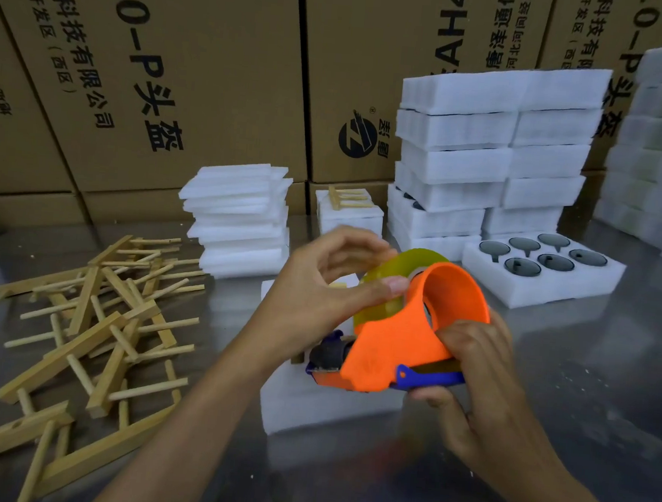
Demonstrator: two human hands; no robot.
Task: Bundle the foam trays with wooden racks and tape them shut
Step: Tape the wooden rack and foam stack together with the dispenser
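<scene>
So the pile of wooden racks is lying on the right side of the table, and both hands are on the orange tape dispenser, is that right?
Not quite. The head view shows the wooden racks piled on the left side, not the right. Both the left hand and right hand are indeed on the orange tape dispenser.

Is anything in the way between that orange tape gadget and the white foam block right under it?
Nothing visible is. The tape dispenser, held by the right hand with the left hand on its tape roll, hangs right over the foam bundle, partly hiding it.
</scene>
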